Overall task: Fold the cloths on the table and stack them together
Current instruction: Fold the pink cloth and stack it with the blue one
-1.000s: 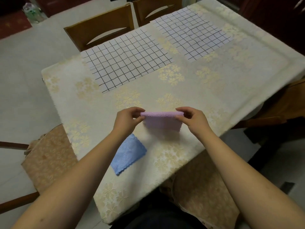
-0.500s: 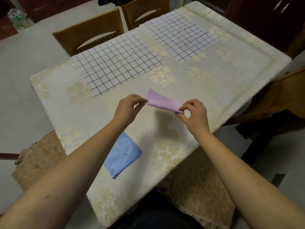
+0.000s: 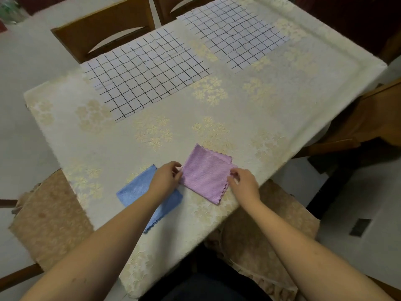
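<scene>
Two hands at a folded purple cloth (image 3: 206, 174) near the front edge of the table (image 3: 282, 101)

Two white sheets with black grids, the left sheet (image 3: 145, 77) and the right sheet (image 3: 232, 35), lie flat at the far side of the flowered tablecloth, with wooden chairs (image 3: 104, 33) behind them and another chair (image 3: 373, 118) on the right; the left forearm crosses over a folded blue cloth (image 3: 134, 192) and covers its middle, so only its ends show. The purple cloth lies flat in layers, a rough square with wavy edges, just beside the blue one and apart from it. The left hand (image 3: 166, 178) pinches its left corner with curled fingers; the right hand (image 3: 244, 181) pinches its right edge between thumb and fingertips. How many layers the purple cloth has is hard to tell
</scene>
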A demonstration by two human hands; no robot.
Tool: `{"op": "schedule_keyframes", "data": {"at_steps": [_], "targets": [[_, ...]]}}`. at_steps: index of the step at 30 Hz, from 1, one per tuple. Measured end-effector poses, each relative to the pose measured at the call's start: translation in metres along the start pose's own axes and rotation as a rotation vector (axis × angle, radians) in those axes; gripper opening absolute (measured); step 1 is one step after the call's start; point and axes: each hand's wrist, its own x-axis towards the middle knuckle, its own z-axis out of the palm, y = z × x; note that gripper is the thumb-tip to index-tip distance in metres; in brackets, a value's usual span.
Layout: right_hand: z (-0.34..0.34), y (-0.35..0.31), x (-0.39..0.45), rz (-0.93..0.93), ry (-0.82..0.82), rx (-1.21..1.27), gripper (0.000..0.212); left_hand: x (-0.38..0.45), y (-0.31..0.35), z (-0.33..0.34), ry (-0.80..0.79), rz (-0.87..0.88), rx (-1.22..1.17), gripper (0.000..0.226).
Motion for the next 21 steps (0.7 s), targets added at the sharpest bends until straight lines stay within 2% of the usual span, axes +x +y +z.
{"op": "schedule_keyframes", "data": {"at_steps": [2, 5, 12, 17, 21], "targets": [[-0.006, -0.001, 0.018, 0.096, 0.03, 0.034, 0.037, 0.011, 0.008, 0.0, 0.012, -0.012, 0.01, 0.033], [-0.011, -0.004, 0.037, 0.175, -0.013, 0.04, 0.046, 0.029, 0.02, 0.003, -0.021, -0.033, -0.036, 0.038], [-0.009, -0.009, 0.048, 0.143, -0.024, 0.065, 0.047, 0.049, 0.041, 0.012, -0.028, -0.105, -0.217, 0.041], [-0.013, -0.004, 0.046, 0.093, -0.111, 0.013, 0.073, 0.043, 0.047, 0.009, -0.068, 0.05, -0.067, 0.013], [-0.019, -0.007, 0.043, -0.009, -0.147, -0.03, 0.069, 0.029, 0.05, -0.008, -0.191, 0.155, -0.114, 0.01]]}}
